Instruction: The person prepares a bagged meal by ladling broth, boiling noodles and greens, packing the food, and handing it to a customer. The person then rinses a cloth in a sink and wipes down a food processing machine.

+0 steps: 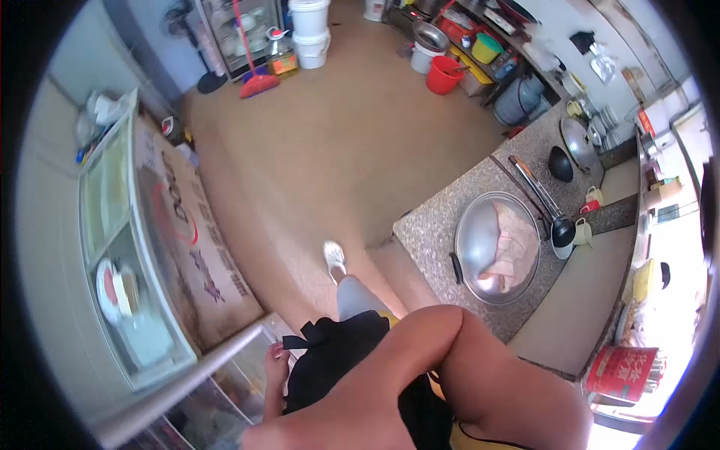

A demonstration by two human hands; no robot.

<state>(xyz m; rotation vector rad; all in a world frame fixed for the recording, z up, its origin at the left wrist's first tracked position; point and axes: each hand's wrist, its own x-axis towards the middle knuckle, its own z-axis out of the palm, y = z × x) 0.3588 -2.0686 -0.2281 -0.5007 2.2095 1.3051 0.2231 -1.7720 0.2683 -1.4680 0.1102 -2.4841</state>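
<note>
My left hand (pixel 277 363) is at the lower left, beside the black apron (pixel 334 364) with its tied bow. Its fingers look curled, but what they hold, if anything, is too small to make out. My bent right arm (pixel 442 345) crosses in front of my body, its forearm running to the lower left. The right hand lies outside the picture. On the speckled counter (pixel 427 236) to the right rests a wide metal wok (pixel 474 244) with a dark handle. A pale slab of raw meat (pixel 514 251) lies inside it, partly folded.
Long-handled ladles (pixel 544 196), a metal lid (pixel 577 142) and a cup (pixel 582 231) sit along the counter. A cabinet (pixel 146 330) and a flattened cardboard box (pixel 191 240) are at left. A red bucket (pixel 445 75), broom (pixel 259 84) and white tubs (pixel 311 45) stand farther back.
</note>
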